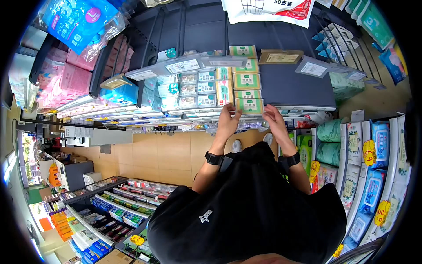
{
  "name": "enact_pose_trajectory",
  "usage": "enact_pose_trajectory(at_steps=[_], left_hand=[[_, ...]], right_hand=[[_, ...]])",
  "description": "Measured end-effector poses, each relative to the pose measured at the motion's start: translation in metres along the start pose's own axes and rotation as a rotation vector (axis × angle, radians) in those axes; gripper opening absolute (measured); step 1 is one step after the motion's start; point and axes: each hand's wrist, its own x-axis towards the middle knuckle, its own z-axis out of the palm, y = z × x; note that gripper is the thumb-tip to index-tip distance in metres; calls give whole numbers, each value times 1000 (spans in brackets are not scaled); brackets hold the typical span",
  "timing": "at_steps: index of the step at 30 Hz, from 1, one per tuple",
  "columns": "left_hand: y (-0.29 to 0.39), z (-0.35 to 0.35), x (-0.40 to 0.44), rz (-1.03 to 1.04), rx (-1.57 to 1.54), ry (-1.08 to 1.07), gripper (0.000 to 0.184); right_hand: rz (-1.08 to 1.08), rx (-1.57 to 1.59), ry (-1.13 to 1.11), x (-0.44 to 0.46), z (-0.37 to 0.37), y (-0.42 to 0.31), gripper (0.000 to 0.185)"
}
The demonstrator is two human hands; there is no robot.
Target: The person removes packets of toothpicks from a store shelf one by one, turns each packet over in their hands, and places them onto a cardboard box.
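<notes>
A green-and-yellow pack of bamboo toothpicks [249, 105] lies at the front of a row of similar packs [247, 82] on the dark shelf. My left hand [228, 122] is at its left front corner, thumb and fingers bent against the edge. On the opposite side, my right hand [275, 121] has its bent fingertips at the right edge. The pack sits between both hands, level with the shelf front. The undersides of my fingers are hidden. Left of the row stands a column of orange-and-white packs [224, 91].
Small clear-wrapped boxes [206, 88] and pink packages [74, 79] fill the shelf to the left. Price-tag holders [182, 66] hang above on hooks. At right, wet-wipe packs [372, 187] stand on a side shelf. Tan floor [162, 149] runs behind me, with another shelf [110, 211] beyond.
</notes>
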Motion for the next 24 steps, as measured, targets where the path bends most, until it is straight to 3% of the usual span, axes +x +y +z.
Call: enact_pose_trajectory(at_steps=[6, 24], left_hand=[[8, -9, 1, 66, 126, 45, 31], [83, -42, -44, 132, -207, -168, 36]], right_hand=[[24, -45, -17, -3, 1, -5, 46], [-257, 72, 71, -85, 2, -90, 44]])
